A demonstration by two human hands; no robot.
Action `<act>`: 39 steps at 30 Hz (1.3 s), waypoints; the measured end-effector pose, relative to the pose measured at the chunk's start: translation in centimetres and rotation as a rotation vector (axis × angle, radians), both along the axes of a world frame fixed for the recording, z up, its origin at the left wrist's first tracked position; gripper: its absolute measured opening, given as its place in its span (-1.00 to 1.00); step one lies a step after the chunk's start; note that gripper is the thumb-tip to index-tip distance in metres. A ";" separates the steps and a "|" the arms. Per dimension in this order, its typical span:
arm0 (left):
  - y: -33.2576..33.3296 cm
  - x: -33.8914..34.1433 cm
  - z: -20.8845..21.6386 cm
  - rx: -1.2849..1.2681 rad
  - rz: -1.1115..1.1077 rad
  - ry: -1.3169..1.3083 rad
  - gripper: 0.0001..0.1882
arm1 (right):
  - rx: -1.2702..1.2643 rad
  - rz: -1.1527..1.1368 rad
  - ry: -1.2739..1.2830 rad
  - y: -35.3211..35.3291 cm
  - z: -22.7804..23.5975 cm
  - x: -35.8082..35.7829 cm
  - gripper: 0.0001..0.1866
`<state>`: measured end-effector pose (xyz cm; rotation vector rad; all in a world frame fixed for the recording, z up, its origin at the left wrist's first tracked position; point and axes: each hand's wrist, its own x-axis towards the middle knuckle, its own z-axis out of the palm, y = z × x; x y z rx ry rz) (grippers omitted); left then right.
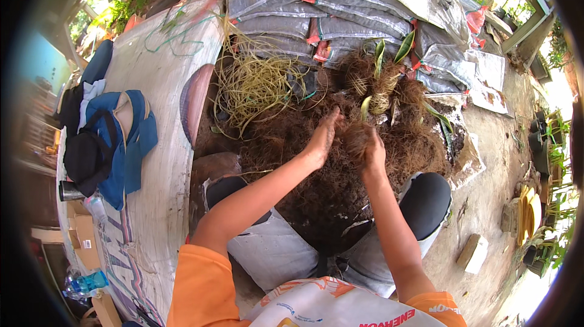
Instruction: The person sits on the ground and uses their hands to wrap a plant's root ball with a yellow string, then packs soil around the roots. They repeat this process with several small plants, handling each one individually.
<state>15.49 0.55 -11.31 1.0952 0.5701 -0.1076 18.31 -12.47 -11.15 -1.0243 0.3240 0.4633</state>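
Observation:
A ball of brown coconut fibre [354, 140] with a short green shoot [365, 108] rising behind it sits between my hands. My right hand [373, 149] is closed around its right side, the fingertips partly hidden in the fibre. My left hand [324, 138] lies along the left side with fingers stretched out, close to the ball; whether it touches cannot be made out. Just beyond stand string-wrapped fibre balls [379, 97] with pointed, yellow-edged green leaves [404, 46]. Loose brown fibre [286, 150] is heaped beneath and around both hands.
A tangle of yellowish string [258, 83] lies at the far left of the heap. Stacked grey sacks [347, 29] form a wall behind. On the left, a pale board [161, 138] carries a blue bag [125, 150]. A block [473, 254] rests on the ground at right.

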 end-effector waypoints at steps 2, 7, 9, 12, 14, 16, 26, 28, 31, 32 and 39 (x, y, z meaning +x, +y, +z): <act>-0.7 -0.9 0.1 -0.160 -0.072 -0.036 -0.39 | -0.283 0.136 -0.239 0.7 0.0 -0.8 -0.64; -3.4 -1.2 -3.0 0.023 0.194 -0.182 -0.54 | -0.802 0.036 -0.812 2.8 -1.3 -2.7 -0.60; -3.2 -1.0 -3.4 -0.085 0.216 -0.122 -0.64 | -0.686 0.102 -0.788 2.6 -0.9 -2.7 -0.58; -2.0 -0.3 -5.2 -0.465 0.211 -0.092 -0.71 | -0.546 0.166 -0.592 2.4 -0.3 -2.7 -0.52; -0.9 0.7 -5.9 -0.639 0.133 -0.033 -0.70 | -0.405 0.233 -0.467 1.6 0.6 -1.8 -0.44; -0.8 0.8 -1.8 -0.666 0.104 -0.033 -0.67 | -0.311 0.124 -0.432 0.6 0.2 -0.6 -0.48; -2.3 0.4 -1.8 -0.230 0.110 0.021 -0.44 | -0.225 -0.041 -0.453 2.4 -1.0 -2.3 -0.54; -2.5 -0.4 -1.7 -0.117 0.066 -0.061 -0.25 | -0.141 -0.049 -0.371 2.4 -1.6 -2.1 -0.55; -2.6 -0.4 -3.0 0.319 0.030 0.082 -0.19 | 0.009 0.026 -0.145 2.1 -2.0 -1.3 -0.54; -3.0 -0.5 -1.6 0.428 0.005 0.159 -0.18 | 0.101 0.025 -0.032 1.4 -3.5 -0.5 -0.54; -1.6 -0.6 -0.2 1.344 -0.244 -0.780 -0.38 | 0.278 0.125 -0.056 0.6 -3.5 -0.4 -0.57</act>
